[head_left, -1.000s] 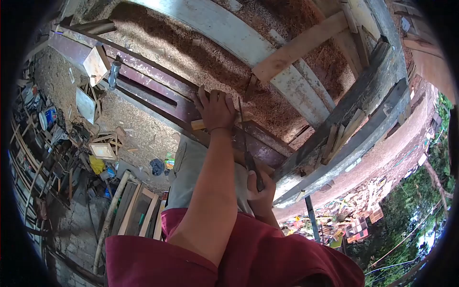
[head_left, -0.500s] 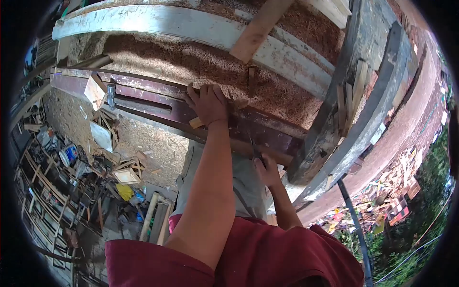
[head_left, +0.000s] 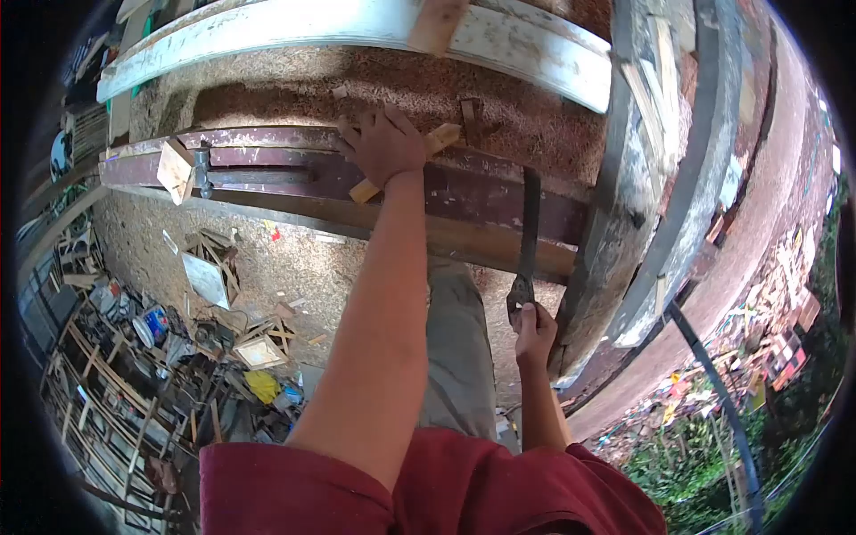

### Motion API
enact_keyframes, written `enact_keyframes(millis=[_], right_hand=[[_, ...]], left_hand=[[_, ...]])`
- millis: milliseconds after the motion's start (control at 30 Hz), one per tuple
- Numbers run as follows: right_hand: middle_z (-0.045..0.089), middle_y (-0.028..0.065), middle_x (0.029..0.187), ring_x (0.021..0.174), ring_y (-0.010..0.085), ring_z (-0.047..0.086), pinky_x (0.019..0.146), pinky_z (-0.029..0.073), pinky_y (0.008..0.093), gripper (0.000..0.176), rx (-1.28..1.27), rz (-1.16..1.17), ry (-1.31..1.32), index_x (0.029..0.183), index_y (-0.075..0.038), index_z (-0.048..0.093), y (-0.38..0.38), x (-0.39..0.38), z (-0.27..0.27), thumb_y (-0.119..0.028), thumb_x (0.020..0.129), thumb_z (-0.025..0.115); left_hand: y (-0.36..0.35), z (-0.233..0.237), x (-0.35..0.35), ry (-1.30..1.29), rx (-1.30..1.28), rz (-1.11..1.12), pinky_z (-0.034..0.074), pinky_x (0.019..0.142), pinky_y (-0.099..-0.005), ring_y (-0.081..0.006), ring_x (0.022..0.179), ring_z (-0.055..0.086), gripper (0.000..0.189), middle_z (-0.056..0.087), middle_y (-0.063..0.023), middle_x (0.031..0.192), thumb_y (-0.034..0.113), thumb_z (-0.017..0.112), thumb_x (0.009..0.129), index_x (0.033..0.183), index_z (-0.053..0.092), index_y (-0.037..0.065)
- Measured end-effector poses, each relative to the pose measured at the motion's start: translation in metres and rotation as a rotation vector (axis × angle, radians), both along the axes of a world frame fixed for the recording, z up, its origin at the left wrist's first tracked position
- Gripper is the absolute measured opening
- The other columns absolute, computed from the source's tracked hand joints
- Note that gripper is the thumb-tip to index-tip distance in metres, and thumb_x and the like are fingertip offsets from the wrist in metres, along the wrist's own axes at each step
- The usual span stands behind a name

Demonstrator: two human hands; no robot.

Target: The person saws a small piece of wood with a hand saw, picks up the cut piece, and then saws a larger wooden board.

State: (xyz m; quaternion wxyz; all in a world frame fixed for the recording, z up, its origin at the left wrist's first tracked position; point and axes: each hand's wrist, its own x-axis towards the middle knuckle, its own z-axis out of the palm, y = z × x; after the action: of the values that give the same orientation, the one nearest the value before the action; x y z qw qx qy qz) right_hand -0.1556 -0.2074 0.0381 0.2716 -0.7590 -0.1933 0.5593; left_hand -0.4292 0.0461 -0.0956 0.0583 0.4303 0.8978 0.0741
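Observation:
My left hand (head_left: 383,147) is clamped over a short wooden strip (head_left: 441,138), holding it down on the dark red wooden beam (head_left: 473,194). Both ends of the strip stick out from under the palm, and its middle is hidden. In my right hand (head_left: 535,332) is the handle of a handsaw (head_left: 530,223), fingers closed around it. The saw's dark blade points away from me across the beam, apart from the strip and to its right. Farther left, a hammer (head_left: 203,169) rests on the beam beside a pale wood block (head_left: 176,169).
A white-painted board (head_left: 294,31) runs across the back over sawdust. Heavy weathered timbers (head_left: 615,214) stand at the right, with wood offcuts (head_left: 655,98) on them. Scrap wood and clutter, including a yellow bag (head_left: 262,386), cover the ground at lower left.
My right hand has drawn the saw away from the strip, to the right and toward me. My left hand stays on the strip. The view has shifted somewhat.

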Motion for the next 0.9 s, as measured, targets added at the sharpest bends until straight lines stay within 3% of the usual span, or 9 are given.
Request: enact_keyframes(millis=[133,267,400,467,600,700,800,900], right_hand=[[0.047,-0.0061,0.071,0.070,0.0045,0.040,0.059,0.032,0.0267,0.036,-0.045,0.082,-0.122,0.078,-0.005,0.056,-0.008,-0.012,-0.016,-0.024,0.108,0.064],[0.048,-0.0058,0.070,0.064,0.0044,0.041,0.055,0.033,0.0277,0.037,0.088,-0.082,-0.023,0.079,-0.005,0.058,-0.017,-0.048,-0.026,-0.026,0.108,0.065],[0.049,-0.0053,0.067,0.057,0.0044,0.042,0.050,0.031,0.0283,0.038,0.110,-0.137,0.041,0.080,-0.006,0.059,-0.003,-0.081,-0.024,-0.030,0.109,0.064],[0.050,-0.0038,0.067,0.058,0.0060,0.042,0.052,0.033,0.0301,0.041,0.093,-0.158,0.088,0.081,-0.003,0.061,0.013,-0.094,-0.024,-0.034,0.109,0.063],[0.056,0.0011,0.066,0.064,0.0105,0.044,0.059,0.039,0.0348,0.048,0.106,-0.050,-0.061,0.085,0.004,0.064,0.036,-0.108,-0.054,-0.038,0.107,0.066],[0.045,-0.0070,0.063,0.056,0.0027,0.038,0.051,0.027,0.0272,0.046,0.103,-0.004,-0.131,0.073,-0.007,0.056,0.059,-0.118,-0.057,-0.034,0.109,0.064],[0.053,0.0065,0.060,0.060,0.0118,0.045,0.058,0.040,0.0355,0.049,0.029,0.133,-0.215,0.081,0.005,0.066,0.076,-0.117,-0.054,-0.038,0.105,0.067],[0.054,0.0061,0.060,0.058,0.0130,0.044,0.057,0.040,0.0358,0.048,0.048,0.130,-0.203,0.081,0.004,0.066,0.087,-0.119,-0.056,-0.037,0.105,0.067]], left_hand=[[0.003,-0.008,-0.005,-0.015,0.104,-0.105,0.019,0.127,-0.0660,-0.0451,0.144,0.044,0.047,0.067,-0.0161,0.133,0.036,0.042,0.109,0.120,0.075,0.004],[-0.011,-0.008,-0.004,0.131,0.138,-0.369,0.019,0.126,-0.0662,-0.0435,0.142,0.047,0.043,0.067,-0.0168,0.133,0.036,0.046,0.108,0.117,0.073,0.003],[-0.025,-0.011,0.017,0.066,0.181,-0.482,0.020,0.126,-0.0654,-0.0412,0.141,0.049,0.043,0.068,-0.0167,0.132,0.036,0.046,0.109,0.117,0.073,0.003],[-0.024,-0.005,0.017,-0.002,0.167,-0.502,0.021,0.127,-0.0639,-0.0395,0.140,0.051,0.046,0.068,-0.0161,0.132,0.037,0.043,0.110,0.117,0.074,0.003],[-0.019,0.001,0.018,-0.009,-0.025,-0.445,0.022,0.129,-0.0578,-0.0352,0.132,0.057,0.054,0.072,-0.0142,0.125,0.040,0.037,0.112,0.113,0.078,0.005],[-0.017,0.012,0.023,-0.048,-0.127,-0.397,0.023,0.129,-0.0542,-0.0333,0.125,0.061,0.057,0.076,-0.0129,0.116,0.040,0.035,0.112,0.108,0.080,0.006],[-0.019,0.007,0.021,-0.017,-0.099,-0.384,0.024,0.128,-0.0532,-0.0335,0.120,0.063,0.056,0.077,-0.0126,0.111,0.038,0.036,0.112,0.104,0.081,0.006],[-0.018,0.008,0.021,-0.042,-0.052,-0.376,0.026,0.128,-0.0533,-0.0337,0.118,0.064,0.056,0.077,-0.0128,0.110,0.037,0.036,0.111,0.102,0.082,0.006]])
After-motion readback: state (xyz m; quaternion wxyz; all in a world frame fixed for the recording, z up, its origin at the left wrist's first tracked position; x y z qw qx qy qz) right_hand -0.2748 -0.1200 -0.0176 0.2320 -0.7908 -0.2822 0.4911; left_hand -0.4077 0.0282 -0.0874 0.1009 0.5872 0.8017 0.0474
